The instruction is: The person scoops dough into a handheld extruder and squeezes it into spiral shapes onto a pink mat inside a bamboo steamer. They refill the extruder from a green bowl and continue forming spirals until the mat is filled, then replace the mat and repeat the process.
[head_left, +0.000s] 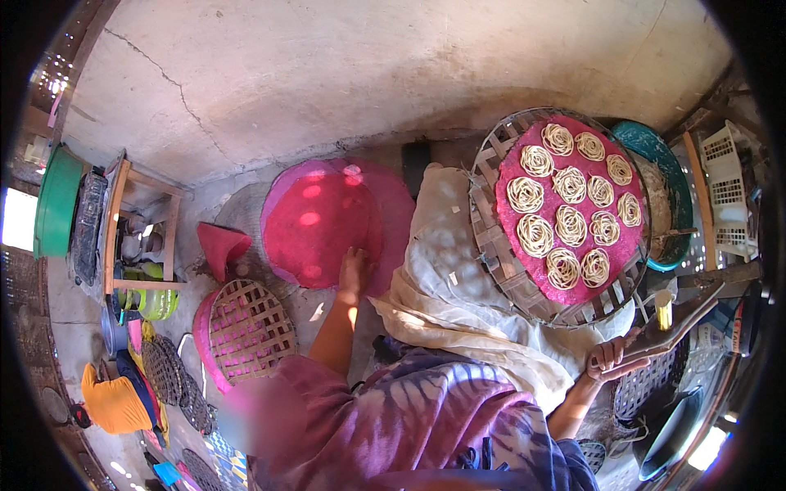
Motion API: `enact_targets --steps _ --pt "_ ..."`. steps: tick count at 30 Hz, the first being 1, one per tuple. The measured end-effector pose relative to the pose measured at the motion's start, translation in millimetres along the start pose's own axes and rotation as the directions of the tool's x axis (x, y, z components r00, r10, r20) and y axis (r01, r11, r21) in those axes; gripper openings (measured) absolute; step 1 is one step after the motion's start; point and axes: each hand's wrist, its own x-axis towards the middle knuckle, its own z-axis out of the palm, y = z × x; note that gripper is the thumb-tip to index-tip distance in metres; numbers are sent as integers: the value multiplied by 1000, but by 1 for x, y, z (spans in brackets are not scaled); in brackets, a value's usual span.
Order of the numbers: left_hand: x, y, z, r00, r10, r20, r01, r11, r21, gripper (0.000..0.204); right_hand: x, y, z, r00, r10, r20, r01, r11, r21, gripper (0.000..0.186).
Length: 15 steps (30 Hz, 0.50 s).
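Down on the floor beside the cracked wall, a red-pink round sheet lies flat on a wider magenta sheet, and the person's left hand has its fingers on the lower right part of that upper round. From where I stand I cannot tell whether that grip is pinching the edge or only resting on it. The right hand is well off to the other side, below the woven tray, fingers stretched out beside a wooden bar; whether it holds the bar I can't make out either. On the tray, which lies over the right side of a pale cloth, another pink sheet carries coiled noodle nests, set close together. A teal basin stands just behind it. I'd judge the step in hand to be handling the bare round on the left, perhaps taking it up or straightening it, with the nests on the tray already laid out. To my eye, the next move calls for a sure pinch on the upper round alone, so that it parts cleanly from the one beneath without dragging it along.
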Motion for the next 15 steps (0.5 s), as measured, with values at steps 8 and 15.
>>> enact_targets --steps 8,15 --pt "43 70 -48 983 160 92 -184 813 552 12 0 -1 -1 1000 -23 -10 23 999 28 87" --pt "70 244 -162 968 187 165 -205 974 100 11 -2 -1 -10 1000 -21 5 20 999 49 91"
